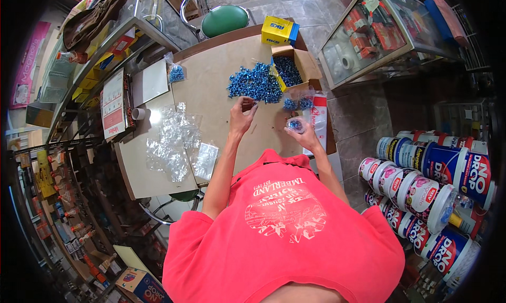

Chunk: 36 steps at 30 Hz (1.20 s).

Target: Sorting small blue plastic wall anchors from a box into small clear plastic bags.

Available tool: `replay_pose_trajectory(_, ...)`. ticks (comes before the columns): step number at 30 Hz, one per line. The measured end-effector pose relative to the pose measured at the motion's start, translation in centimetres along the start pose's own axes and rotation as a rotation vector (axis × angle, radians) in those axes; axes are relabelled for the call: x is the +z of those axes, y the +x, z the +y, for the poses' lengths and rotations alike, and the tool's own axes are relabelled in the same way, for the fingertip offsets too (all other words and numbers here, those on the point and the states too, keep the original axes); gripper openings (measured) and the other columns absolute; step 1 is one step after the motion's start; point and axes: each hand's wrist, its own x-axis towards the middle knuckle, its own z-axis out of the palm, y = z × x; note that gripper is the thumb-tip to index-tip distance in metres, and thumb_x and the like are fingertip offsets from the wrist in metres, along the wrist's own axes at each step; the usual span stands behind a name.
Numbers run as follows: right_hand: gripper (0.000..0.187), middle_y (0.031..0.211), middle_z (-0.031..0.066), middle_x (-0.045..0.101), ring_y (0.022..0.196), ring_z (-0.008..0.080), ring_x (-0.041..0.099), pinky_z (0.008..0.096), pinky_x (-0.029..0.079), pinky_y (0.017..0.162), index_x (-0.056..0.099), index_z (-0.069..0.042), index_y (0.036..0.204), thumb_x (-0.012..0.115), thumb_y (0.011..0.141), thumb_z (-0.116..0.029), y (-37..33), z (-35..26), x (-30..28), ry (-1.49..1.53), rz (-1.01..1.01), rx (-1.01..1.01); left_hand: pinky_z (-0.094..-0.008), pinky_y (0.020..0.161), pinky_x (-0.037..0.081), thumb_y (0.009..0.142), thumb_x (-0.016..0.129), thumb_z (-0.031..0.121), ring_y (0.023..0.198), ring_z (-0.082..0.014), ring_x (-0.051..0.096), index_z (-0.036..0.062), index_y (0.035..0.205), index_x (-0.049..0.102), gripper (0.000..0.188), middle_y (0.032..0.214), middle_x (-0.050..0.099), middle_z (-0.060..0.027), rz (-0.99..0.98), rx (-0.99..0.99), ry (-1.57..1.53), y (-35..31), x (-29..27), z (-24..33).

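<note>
A heap of small shiny blue metal pieces (255, 83), perhaps screws or similar fasteners, lies on the brown table (208, 71). At the heap's near edge, my left hand (243, 113) has its fingertips pinched together; whatever is between them is too small to make out. My right hand (305, 136), to the right, grips a small clear plastic bag (295, 125) with blue pieces inside. Beside the heap, an opened cardboard box (311, 65) on its side holds more of the same pieces. Filled clear bags (298, 103) rest between that box and my right hand.
Loose empty clear bags (174, 139) spread over the table's left, near a flat bag stack (206, 160). One filled bag (176, 73) sits at the far left. A yellow box (276, 31) stands at the back. Glass cases (363, 29) and paint pails (421, 197) flank the table.
</note>
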Motion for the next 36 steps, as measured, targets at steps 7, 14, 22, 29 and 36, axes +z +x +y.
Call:
replay_pose_trajectory(7, 0.036, 0.091, 0.0060, 0.063, 0.080, 0.0123, 0.057, 0.0274, 0.047, 0.073, 0.061, -0.003, 0.101, 0.075, 0.075, -0.025, -0.4, 0.5, 0.8, 0.015, 0.004, -0.001, -0.0258, 0.079, 0.052, 0.079, 0.070, 0.004, 0.088, -0.0134, 0.065, 0.0015, 0.103, 0.053, 0.029, 0.093, 0.065, -0.0061, -0.383, 0.082, -0.229, -2.4, 0.8, 10.3)
replay_pose_trajectory(14, 0.037, 0.091, 0.0044, 0.062, 0.079, 0.0116, 0.056, 0.0268, 0.047, 0.072, 0.060, -0.003, 0.103, 0.075, 0.076, -0.024, -1.0, -0.3, 0.6, 0.026, -0.051, -0.007, -0.0282, 0.077, 0.053, 0.076, 0.071, 0.003, 0.085, -0.0173, 0.067, 0.0001, 0.100, 0.058, 0.028, 0.091, 0.066, -0.0092, -0.440, 0.261, -0.070, -3.9, 1.7, 12.1)
replay_pose_trajectory(22, 0.038, 0.089, 0.0024, 0.061, 0.080, 0.0101, 0.055, 0.0251, 0.047, 0.072, 0.058, -0.003, 0.106, 0.074, 0.076, -0.021, -1.5, 1.1, 0.3, 0.132, -0.081, -0.079, -0.0332, 0.076, 0.049, 0.074, 0.073, 0.009, 0.087, -0.0204, 0.064, 0.0029, 0.099, 0.060, 0.028, 0.091, 0.066, -0.0089, -0.367, 0.468, 0.151, -4.7, 2.6, 12.9)
replay_pose_trajectory(29, 0.033, 0.090, 0.0029, 0.062, 0.079, 0.0097, 0.056, 0.0255, 0.047, 0.072, 0.060, -0.004, 0.102, 0.074, 0.076, -0.019, -2.5, 1.4, -0.6, 0.039, -0.004, -0.028, -0.0296, 0.074, 0.050, 0.076, 0.074, 0.015, 0.082, -0.0147, 0.064, 0.0031, 0.097, 0.060, 0.028, 0.088, 0.067, -0.0068, -0.169, 0.222, 0.148, -1.9, 2.0, 6.2)
replay_pose_trajectory(36, 0.030, 0.088, 0.0040, 0.063, 0.080, 0.0108, 0.057, 0.0258, 0.047, 0.073, 0.062, -0.004, 0.099, 0.074, 0.077, -0.021, -3.1, 2.0, -3.1, 0.105, 0.021, -0.003, -0.0342, 0.075, 0.051, 0.070, 0.075, 0.011, 0.085, -0.0244, 0.064, 0.0005, 0.094, 0.059, 0.030, 0.092, 0.066, -0.0129, -0.057, 0.083, 0.358, 1.8, 2.0, -3.5)
